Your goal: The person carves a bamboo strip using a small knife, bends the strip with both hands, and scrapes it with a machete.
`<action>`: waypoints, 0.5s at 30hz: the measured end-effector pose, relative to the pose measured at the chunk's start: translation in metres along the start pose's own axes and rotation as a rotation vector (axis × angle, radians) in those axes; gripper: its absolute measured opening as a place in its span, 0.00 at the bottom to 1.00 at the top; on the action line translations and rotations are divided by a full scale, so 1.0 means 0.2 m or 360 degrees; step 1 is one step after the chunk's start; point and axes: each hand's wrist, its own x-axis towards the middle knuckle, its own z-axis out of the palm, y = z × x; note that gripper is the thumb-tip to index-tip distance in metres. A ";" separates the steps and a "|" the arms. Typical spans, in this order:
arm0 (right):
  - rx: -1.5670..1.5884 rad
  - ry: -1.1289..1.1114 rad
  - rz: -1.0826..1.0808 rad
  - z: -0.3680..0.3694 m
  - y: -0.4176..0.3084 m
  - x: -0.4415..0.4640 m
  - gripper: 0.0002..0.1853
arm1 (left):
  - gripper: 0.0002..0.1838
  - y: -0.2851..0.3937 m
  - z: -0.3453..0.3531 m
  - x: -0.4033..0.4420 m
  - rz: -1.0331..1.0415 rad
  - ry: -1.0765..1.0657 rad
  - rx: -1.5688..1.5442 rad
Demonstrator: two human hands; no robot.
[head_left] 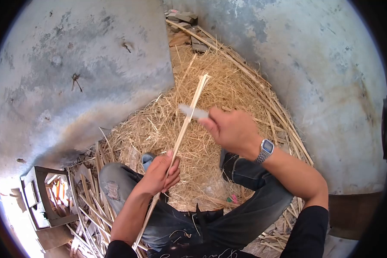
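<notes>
My left hand [161, 173] is closed around a long pale bamboo strip [179, 139], gripping it partway along its length. The strip runs at a slant from beside my left thigh up over the shavings, and its far end [204, 78] is split into thin slivers. In my closed right hand [233, 129] is a knife [192, 112], its handle hidden by the fingers. The blade, slightly blurred, lies across the strip above my left hand. A metal digital watch [266, 149] is on my right wrist.
Curly shavings [150, 124] cover the floor between my legs and ahead. Long bamboo strips [249, 75] lean along the right wall [331, 86]; more strips [88, 193] lie at my left. A dark open-framed box [56, 172] stands at the lower left. Stacked bricks [182, 19] sit in the far corner.
</notes>
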 end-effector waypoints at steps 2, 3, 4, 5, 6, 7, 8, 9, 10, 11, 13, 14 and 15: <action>-0.0002 -0.0186 -0.0174 0.01 -0.12 -0.08 0.25 | 0.29 0.00 0.00 0.02 0.0010 -0.0005 0.0039; 0.0010 -0.0381 -0.0353 0.01 -0.17 -0.11 0.24 | 0.30 0.00 -0.01 0.01 0.0006 -0.0014 0.0045; 0.0015 -0.0373 -0.0347 0.02 -0.13 -0.08 0.24 | 0.30 0.01 -0.02 0.00 -0.0004 -0.0018 0.0052; 0.0021 -0.0150 -0.0214 0.03 -0.06 -0.02 0.23 | 0.30 0.01 -0.03 -0.01 -0.0013 -0.0012 0.0056; 0.0028 0.0063 -0.0084 0.02 0.01 0.04 0.23 | 0.30 0.01 -0.04 -0.02 -0.0011 0.0027 0.0074; -0.0153 0.0022 -0.0086 -0.06 0.07 0.09 0.21 | 0.30 0.01 -0.04 -0.02 -0.0001 0.0063 0.0088; -0.0157 0.0018 -0.0104 -0.04 0.05 0.08 0.21 | 0.30 0.00 -0.03 -0.01 0.0015 0.0068 0.0079; -0.0107 0.0028 -0.0094 -0.01 0.03 0.05 0.21 | 0.30 0.00 -0.03 0.00 0.0003 0.0050 0.0098; -0.0053 0.0042 -0.0066 0.01 -0.02 0.00 0.20 | 0.30 0.00 -0.02 0.01 -0.0024 0.0025 0.0124; -0.0069 -0.0143 -0.0249 0.01 -0.08 -0.05 0.20 | 0.30 0.01 -0.02 0.01 -0.0021 0.0018 0.0134; -0.0145 -0.0172 -0.0219 0.02 -0.09 -0.03 0.20 | 0.31 0.02 -0.02 -0.01 -0.0077 -0.0025 0.0043; -0.0215 -0.0218 -0.0187 0.03 -0.10 -0.04 0.20 | 0.31 0.02 -0.02 -0.01 -0.0090 -0.0024 0.0049; -0.0017 0.0167 -0.0062 0.03 0.04 0.05 0.20 | 0.31 0.02 -0.02 -0.02 -0.0104 0.0010 0.0056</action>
